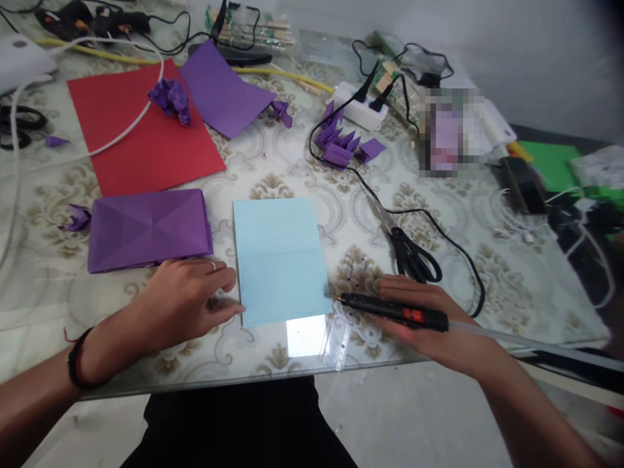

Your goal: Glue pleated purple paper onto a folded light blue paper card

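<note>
A light blue folded paper card (283, 279) with a crease across its middle lies flat on the table. At its left edge is my left hand (185, 296), fingers loosely bent and thumb apart from them. The thumb tip touches the card near its lower left corner, and nothing shows in the palm. My right hand (419, 312) is closed round a black hot glue gun (390, 309), whose handle is hidden. A pale glue stick (478, 331) sticks out of its back. The metal nozzle is at the card's right edge, near the lower right corner.
A folded purple paper (151, 231) lies left of the card. Behind are red paper (121, 130), purple paper (227, 91) and purple folded pieces (338, 143). Black-handled scissors (412, 253) lie near the glue gun's cord. A white power strip (361, 107) stands farther back.
</note>
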The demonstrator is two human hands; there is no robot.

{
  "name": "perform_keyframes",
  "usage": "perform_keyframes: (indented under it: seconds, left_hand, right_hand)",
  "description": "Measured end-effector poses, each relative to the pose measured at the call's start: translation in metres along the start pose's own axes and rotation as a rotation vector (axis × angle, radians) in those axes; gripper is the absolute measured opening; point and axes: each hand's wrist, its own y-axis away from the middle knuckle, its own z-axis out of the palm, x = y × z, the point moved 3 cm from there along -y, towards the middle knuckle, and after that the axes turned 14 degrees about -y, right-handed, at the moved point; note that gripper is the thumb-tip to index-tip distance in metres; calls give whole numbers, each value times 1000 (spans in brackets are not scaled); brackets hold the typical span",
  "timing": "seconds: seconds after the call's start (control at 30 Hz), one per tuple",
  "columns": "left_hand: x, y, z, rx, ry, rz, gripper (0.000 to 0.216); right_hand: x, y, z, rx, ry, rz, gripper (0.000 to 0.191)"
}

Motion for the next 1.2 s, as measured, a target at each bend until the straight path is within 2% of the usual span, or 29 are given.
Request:
perform_keyframes:
  seconds: [0.07, 0.17, 0.37, 0.5, 0.57, 0.7, 0.87, 1.2]
  left_hand:
    - [0, 0, -1, 2, 2, 0, 25]
    - [1, -1, -2, -3, -4, 5, 24]
    - [2, -2, -4, 16, -5, 11, 25]
    - [2, -3, -4, 29, -2, 18, 24]
    - [2, -2, -3, 33, -7, 19, 25]
    - [2, -2, -2, 43, -8, 26, 25]
    - [2, -1, 0, 55, -12, 29, 26]
    - [1, -1, -2, 33, -15, 19, 25]
  right_hand:
    - [4, 0, 0, 59, 18, -23, 23]
    - [1, -6, -1, 70, 11, -40, 18]
    - [-8, -28, 2, -144, -6, 11, 4]
    - [9, -26, 2, -49, 96, 56, 21]
    - [11, -28, 2, -40, 108, 71, 21]
    - [-12, -44, 3, -183, 28, 50, 8]
    - [-40, -61, 4, -203, -87, 13, 25]
    - [-36, -62, 8, -203, -58, 78, 30]
